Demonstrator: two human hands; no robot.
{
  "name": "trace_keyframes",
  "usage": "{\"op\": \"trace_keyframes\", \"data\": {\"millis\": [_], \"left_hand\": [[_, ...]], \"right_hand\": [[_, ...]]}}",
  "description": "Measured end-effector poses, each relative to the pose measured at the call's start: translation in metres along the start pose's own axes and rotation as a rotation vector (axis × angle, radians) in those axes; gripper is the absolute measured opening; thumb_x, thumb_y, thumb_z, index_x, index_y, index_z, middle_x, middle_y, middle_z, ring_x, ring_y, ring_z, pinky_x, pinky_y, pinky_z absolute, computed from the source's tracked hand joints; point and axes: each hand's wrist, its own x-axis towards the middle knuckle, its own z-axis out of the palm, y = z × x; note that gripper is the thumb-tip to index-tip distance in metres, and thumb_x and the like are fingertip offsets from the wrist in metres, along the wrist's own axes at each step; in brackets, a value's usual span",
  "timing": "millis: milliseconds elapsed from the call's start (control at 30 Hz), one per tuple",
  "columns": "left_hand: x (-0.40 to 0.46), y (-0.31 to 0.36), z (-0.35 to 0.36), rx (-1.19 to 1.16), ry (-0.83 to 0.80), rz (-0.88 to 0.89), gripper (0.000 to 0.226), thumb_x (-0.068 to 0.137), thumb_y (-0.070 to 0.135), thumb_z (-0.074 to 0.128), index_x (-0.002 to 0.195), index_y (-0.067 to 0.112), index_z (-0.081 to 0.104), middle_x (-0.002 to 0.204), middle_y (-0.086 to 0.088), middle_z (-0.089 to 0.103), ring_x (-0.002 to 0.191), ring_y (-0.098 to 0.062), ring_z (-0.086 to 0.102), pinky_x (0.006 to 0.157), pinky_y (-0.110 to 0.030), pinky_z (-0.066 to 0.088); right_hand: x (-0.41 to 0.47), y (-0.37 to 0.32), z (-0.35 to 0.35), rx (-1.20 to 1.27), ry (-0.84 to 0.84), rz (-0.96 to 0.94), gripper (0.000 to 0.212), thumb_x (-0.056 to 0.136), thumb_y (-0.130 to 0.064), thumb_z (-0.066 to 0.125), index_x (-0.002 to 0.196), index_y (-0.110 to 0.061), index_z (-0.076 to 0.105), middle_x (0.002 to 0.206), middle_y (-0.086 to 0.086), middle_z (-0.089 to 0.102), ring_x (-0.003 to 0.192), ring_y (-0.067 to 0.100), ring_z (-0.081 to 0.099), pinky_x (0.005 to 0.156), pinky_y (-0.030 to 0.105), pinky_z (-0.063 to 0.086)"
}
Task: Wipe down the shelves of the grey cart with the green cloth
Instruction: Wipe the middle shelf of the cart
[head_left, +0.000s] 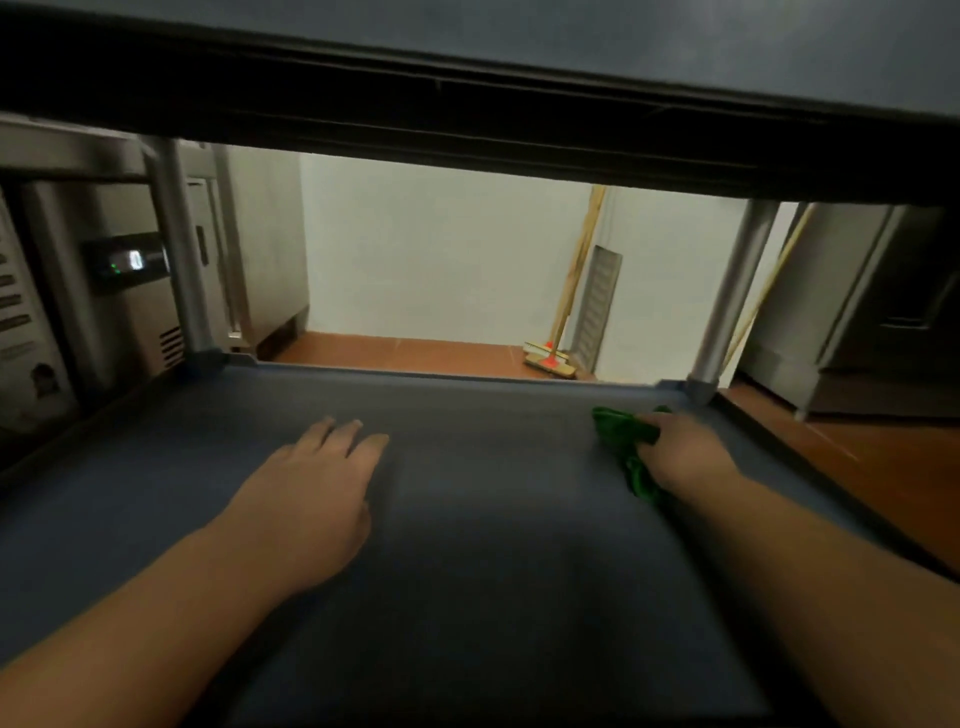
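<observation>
The person is reaching both arms into a lower shelf (467, 519) of the grey cart, under the dark underside of the shelf above (467, 104). The right hand (685, 457) is gripping the green cloth (623, 436), its fingers curled round the bunched fabric, near the far right corner of the shelf, just beside the right metal post (737, 296). The cloth is lying crumpled against the shelf surface, part of it trailing out beneath the hand toward the near side. The left hand (311, 493) is resting flat on the shelf at the middle left, its fingers straight and close together, holding nothing; it looks to be bracing the body.

The cloth appears soft, light and limp, so it will likely fold and bunch under any push. Spreading it flat beneath the palm would probably cover more surface than the wad now held. The shelf looks smooth and stiff, so the cloth should slide easily across it.

Beyond the cart, a broom (550, 358) is leaning against the white wall, and a steel appliance (119, 291) with a lit display is standing at the left.
</observation>
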Motion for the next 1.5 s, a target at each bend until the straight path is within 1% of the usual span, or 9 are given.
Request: {"op": "trace_keyframes", "data": {"millis": [133,267,400,667,900,1000,1067,1167,1500], "left_hand": [[0.015,0.041,0.005,-0.074,0.015,0.091,0.066,0.095,0.033,0.045,0.152,0.031,0.012,0.161,0.004,0.014,0.148,-0.016,0.009,0.118,-0.033,0.021],[0.026,0.059,0.014,-0.144,0.012,0.095,0.066,0.094,0.034,0.048,0.151,0.034,0.015,0.159,0.009,0.019,0.147,-0.011,0.015,0.118,-0.031,0.023],[0.025,0.058,0.022,-0.212,0.024,0.058,0.063,0.094,0.037,0.049,0.150,0.034,0.021,0.155,0.012,0.027,0.143,-0.007,0.023,0.115,-0.028,0.026],[0.023,0.046,0.030,-0.320,0.083,-0.016,0.059,0.094,0.037,0.050,0.147,0.035,0.024,0.150,0.013,0.034,0.136,-0.006,0.033,0.109,-0.023,0.030],[0.017,0.027,0.031,-0.366,0.116,-0.064,0.054,0.093,0.038,0.050,0.143,0.031,0.030,0.145,0.010,0.040,0.133,-0.009,0.036,0.109,-0.027,0.034],[0.018,0.021,0.027,-0.359,0.166,-0.045,0.054,0.093,0.036,0.049,0.144,0.031,0.031,0.148,0.009,0.038,0.137,-0.010,0.031,0.112,-0.028,0.029],[0.012,0.011,0.022,-0.324,0.167,-0.012,0.058,0.094,0.038,0.047,0.148,0.033,0.025,0.155,0.009,0.027,0.145,-0.011,0.019,0.116,-0.029,0.022],[-0.007,-0.029,0.015,-0.252,0.170,-0.005,0.063,0.094,0.040,0.046,0.150,0.037,0.018,0.159,0.013,0.018,0.147,-0.008,0.009,0.118,-0.030,0.015],[-0.063,-0.140,0.004,-0.284,0.187,-0.186,0.061,0.094,0.040,0.047,0.149,0.036,0.020,0.156,0.013,0.026,0.146,-0.008,0.016,0.117,-0.028,0.019]], "right_hand": [[0.005,0.076,-0.024,-0.084,0.027,0.151,0.023,0.098,-0.021,0.044,0.098,-0.027,0.066,0.081,0.000,0.063,0.068,0.017,0.059,0.060,0.031,0.050],[0.011,0.120,-0.036,-0.073,0.081,0.223,0.023,0.100,-0.020,0.042,0.105,-0.027,0.064,0.084,0.001,0.062,0.072,0.018,0.060,0.063,0.033,0.052],[0.021,0.117,-0.030,-0.074,0.116,0.220,0.024,0.099,-0.021,0.042,0.108,-0.024,0.065,0.087,0.003,0.062,0.077,0.021,0.060,0.072,0.036,0.054],[0.033,0.106,-0.020,0.067,0.136,0.260,0.033,0.097,-0.026,0.053,0.129,-0.027,0.059,0.082,-0.002,0.062,0.067,0.014,0.062,0.048,0.024,0.043],[0.036,0.062,-0.012,0.061,0.122,0.214,0.031,0.097,-0.026,0.054,0.125,-0.029,0.063,0.077,-0.005,0.060,0.063,0.011,0.059,0.049,0.023,0.041],[0.038,0.031,-0.003,0.088,0.098,0.161,0.034,0.095,-0.029,0.056,0.128,-0.029,0.063,0.091,-0.002,0.063,0.075,0.014,0.058,0.066,0.029,0.050],[0.041,0.011,0.005,0.074,0.090,0.148,0.036,0.093,-0.029,0.059,0.129,-0.028,0.063,0.104,0.003,0.067,0.081,0.018,0.057,0.073,0.030,0.049],[0.047,-0.018,0.014,0.063,0.059,0.135,0.037,0.093,-0.030,0.060,0.129,-0.025,0.063,0.114,0.007,0.069,0.092,0.026,0.062,0.075,0.030,0.047],[0.035,-0.161,0.051,0.067,0.038,0.043,0.035,0.091,-0.031,0.060,0.126,-0.029,0.065,0.109,0.007,0.070,0.098,0.028,0.066,0.082,0.034,0.053]]}}
